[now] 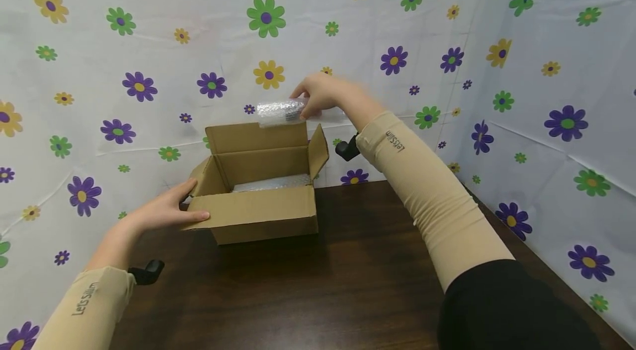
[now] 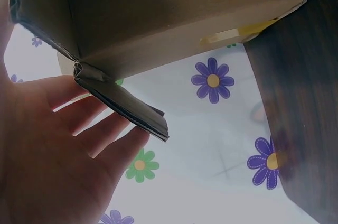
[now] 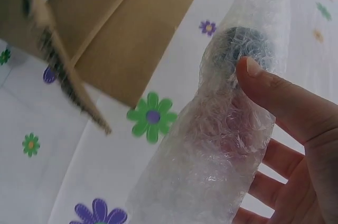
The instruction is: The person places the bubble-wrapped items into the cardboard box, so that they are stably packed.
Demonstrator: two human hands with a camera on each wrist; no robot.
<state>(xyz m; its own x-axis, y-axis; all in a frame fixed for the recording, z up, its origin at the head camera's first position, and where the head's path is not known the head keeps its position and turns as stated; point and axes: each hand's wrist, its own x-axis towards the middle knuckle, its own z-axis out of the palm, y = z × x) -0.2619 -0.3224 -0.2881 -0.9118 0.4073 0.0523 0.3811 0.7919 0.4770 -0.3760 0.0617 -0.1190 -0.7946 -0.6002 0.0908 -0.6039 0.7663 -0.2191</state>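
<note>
My left hand (image 1: 166, 209) grips the left flaps of an upright, top-open cardboard box (image 1: 268, 233). Its thumb lies on the front flap (image 1: 258, 209). In the left wrist view the fingers (image 2: 84, 115) extend along the flap's underside. Above the box's back right corner, my right hand (image 1: 322, 95) holds a bubble-wrapped item (image 1: 273, 112) between thumb and fingers. A dark part shows through the wrap in the right wrist view, near the thumb (image 3: 256, 68); the kind of item cannot be made out. Another piece of bubble wrap (image 1: 270, 183) lies inside the box.
The box stands on a dark brown table (image 1: 348, 278) close to the flower-patterned backdrop (image 1: 308, 52). Its back flap (image 1: 255, 137) stands up, and the right flap (image 1: 318, 151) juts upward below my right hand. Yellow tape (image 2: 259, 27) shows on the box's side.
</note>
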